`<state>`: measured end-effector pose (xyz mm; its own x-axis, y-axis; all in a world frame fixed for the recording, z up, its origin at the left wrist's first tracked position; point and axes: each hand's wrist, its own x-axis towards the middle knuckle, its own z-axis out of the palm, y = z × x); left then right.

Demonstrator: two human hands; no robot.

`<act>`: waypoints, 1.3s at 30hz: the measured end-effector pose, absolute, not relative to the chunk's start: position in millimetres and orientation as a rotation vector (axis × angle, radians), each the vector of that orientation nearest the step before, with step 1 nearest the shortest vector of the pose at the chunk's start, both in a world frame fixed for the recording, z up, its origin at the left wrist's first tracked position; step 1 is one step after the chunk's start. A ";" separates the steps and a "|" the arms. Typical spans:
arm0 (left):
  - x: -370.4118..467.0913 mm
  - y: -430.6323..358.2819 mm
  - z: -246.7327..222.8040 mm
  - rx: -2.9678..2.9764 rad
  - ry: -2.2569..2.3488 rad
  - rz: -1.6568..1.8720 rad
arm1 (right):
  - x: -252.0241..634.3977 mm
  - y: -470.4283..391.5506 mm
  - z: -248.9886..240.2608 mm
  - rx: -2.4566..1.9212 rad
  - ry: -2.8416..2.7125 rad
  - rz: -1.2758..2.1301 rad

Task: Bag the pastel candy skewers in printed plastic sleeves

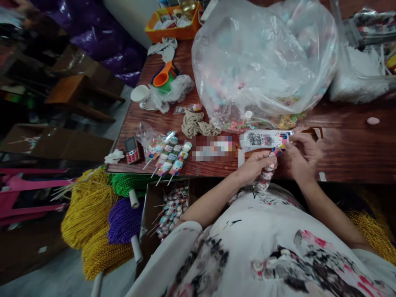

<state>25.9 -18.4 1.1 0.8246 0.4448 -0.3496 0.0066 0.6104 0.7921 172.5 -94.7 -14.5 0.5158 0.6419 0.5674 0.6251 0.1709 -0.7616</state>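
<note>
My left hand (257, 166) is closed on a candy skewer (265, 176) in a clear printed wrapper, held at the table's front edge close to my body. Its wrapped pieces hang below my fingers, and the coloured end points up to the right. My right hand (305, 157) is just right of it, with thumb and fingers drawn together; what they pinch, if anything, I cannot make out. Flat printed wrappers (261, 139) lie behind my hands, their coloured end by my right fingertips. Several wrapped candy skewers (173, 154) lie together on the left.
A large clear bag (266, 62) of pastel pieces fills the table's back. Left of it are an orange scoop (161, 79), a beige cloth (198, 123) and a mobile phone (132, 150). Below the edge stands a box (148, 206) of wrapped skewers, beside yellow cord bundles (89, 202).
</note>
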 end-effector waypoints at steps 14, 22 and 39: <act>8.4 -6.0 10.7 1.726 0.324 -0.223 | 191.1 -111.5 11.5 -1.629 -2.359 0.058; 12.1 -14.7 5.2 2.103 0.553 -0.040 | 179.4 -128.1 3.3 -1.800 -2.091 -0.043; 9.5 -27.2 -1.5 2.715 0.209 0.221 | 184.2 -131.8 -14.5 -1.743 -1.678 0.816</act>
